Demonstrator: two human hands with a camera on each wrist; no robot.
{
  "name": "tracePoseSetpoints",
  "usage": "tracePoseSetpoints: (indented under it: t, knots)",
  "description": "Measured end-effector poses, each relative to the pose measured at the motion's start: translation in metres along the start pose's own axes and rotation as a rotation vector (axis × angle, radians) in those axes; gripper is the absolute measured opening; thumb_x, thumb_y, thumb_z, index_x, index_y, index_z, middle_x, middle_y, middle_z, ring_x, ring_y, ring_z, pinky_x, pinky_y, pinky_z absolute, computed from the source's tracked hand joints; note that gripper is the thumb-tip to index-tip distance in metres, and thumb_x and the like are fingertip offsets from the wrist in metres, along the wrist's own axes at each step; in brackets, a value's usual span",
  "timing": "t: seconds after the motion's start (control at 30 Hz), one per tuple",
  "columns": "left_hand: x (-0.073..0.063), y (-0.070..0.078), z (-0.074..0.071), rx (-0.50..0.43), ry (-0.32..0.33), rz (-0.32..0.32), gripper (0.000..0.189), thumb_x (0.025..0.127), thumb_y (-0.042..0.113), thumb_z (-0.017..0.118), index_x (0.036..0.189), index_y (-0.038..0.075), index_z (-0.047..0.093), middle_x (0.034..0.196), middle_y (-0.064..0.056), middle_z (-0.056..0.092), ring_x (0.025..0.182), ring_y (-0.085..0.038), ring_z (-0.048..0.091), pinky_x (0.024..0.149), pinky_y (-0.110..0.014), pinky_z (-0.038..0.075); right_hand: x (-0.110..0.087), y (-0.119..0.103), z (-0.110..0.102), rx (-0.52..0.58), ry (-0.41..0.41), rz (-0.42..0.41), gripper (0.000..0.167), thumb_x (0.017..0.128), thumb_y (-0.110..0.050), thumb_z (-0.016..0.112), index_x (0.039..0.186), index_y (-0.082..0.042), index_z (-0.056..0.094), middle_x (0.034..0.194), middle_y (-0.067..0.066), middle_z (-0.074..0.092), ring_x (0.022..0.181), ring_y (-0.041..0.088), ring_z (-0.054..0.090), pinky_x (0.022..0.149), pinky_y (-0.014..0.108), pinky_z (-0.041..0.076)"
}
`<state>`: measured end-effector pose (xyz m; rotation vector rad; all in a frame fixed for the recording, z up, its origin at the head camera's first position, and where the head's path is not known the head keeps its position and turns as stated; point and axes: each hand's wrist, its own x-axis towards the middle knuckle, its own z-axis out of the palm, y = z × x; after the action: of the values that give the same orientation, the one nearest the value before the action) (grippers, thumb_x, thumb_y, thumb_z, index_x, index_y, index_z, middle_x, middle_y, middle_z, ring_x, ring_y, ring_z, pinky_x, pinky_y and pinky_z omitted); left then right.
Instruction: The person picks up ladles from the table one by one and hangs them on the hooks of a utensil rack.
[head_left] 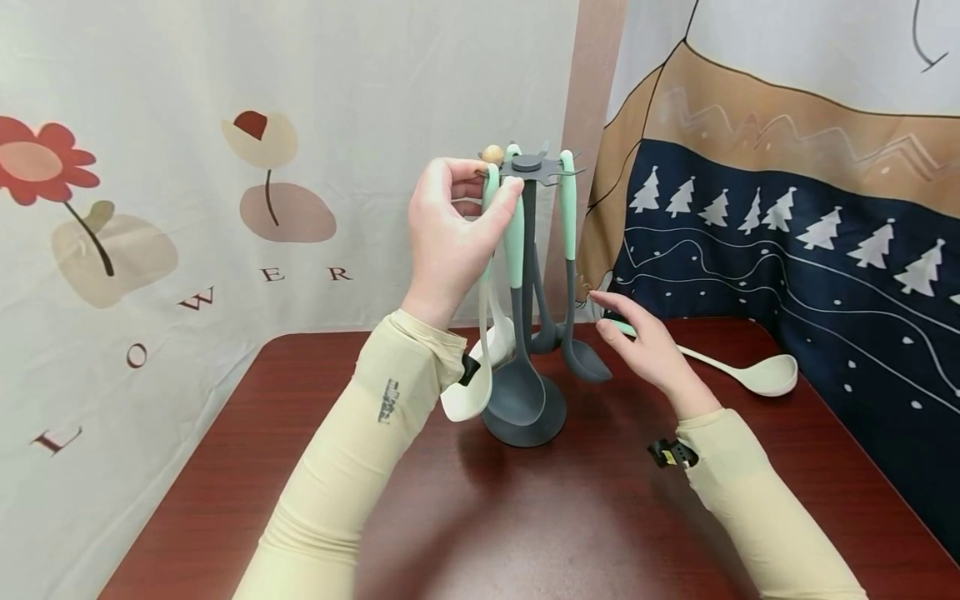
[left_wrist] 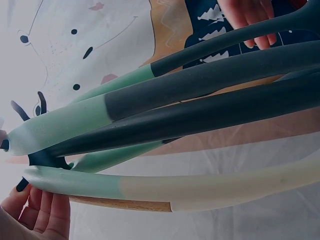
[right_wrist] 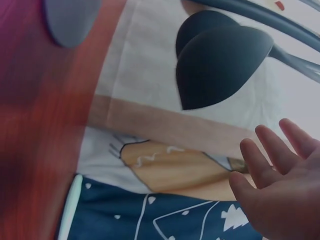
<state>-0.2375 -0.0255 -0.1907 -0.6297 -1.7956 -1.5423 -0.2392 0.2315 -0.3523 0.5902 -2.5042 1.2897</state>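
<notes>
A dark grey utensil rack [head_left: 529,250] with a round base carries several hanging utensils. My left hand [head_left: 457,233] grips its top, the thumb at one hook tip and the curled fingers at another. Between them hang the green handles of a cream ladle [head_left: 468,400] and a dark ladle [head_left: 517,392]. Another dark ladle [head_left: 587,361] hangs at the rack's right side, facing my right hand [head_left: 645,346]. That hand is held in the air with fingers extended, holding nothing. Behind it, a cream ladle [head_left: 770,376] with a green handle [right_wrist: 71,207] lies on the table.
The rack stands on a reddish-brown table [head_left: 600,517]. Behind the table hang a pale curtain with flower prints [head_left: 375,100] and a navy cloth with white trees [head_left: 750,250]. A wooden-handled cream utensil [head_left: 500,340] hangs at the rack's back left.
</notes>
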Motion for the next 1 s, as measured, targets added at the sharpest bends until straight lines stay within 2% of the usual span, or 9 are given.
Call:
tracePoseSetpoints:
  t: [0.37,0.6,1.0]
  knots:
    - [0.000,-0.001,0.000,0.007,-0.003,0.001,0.032,0.084,0.019,0.075,0.105,-0.001,0.061,0.100,-0.009,0.063,0.085,-0.017,0.064,0.076,-0.028,0.053,-0.009,0.024,-0.005,-0.104,-0.071,-0.033,0.056,0.102,-0.031,0.055,0.150,-0.008,0.041,0.154,0.018,0.037,0.141,0.039,0.030,0.110,0.064,0.024]
    - [0.000,-0.001,0.000,0.007,0.000,0.009,0.032,0.084,0.019,0.075,0.104,-0.001,0.060,0.100,-0.009,0.063,0.085,-0.017,0.064,0.075,-0.027,0.054,-0.013,0.032,-0.010,-0.182,-0.159,-0.001,0.062,0.101,-0.033,0.056,0.153,-0.006,0.035,0.157,0.022,0.029,0.145,0.042,0.021,0.109,0.068,0.022]
    - [-0.001,0.000,0.000,-0.004,-0.001,-0.004,0.032,0.083,0.018,0.075,0.105,-0.001,0.061,0.099,-0.009,0.062,0.084,-0.018,0.064,0.075,-0.027,0.054,-0.020,0.049,-0.015,-0.279,-0.221,-0.005,0.067,0.097,-0.033,0.060,0.152,-0.002,0.035,0.157,0.025,0.027,0.146,0.046,0.015,0.113,0.066,0.010]
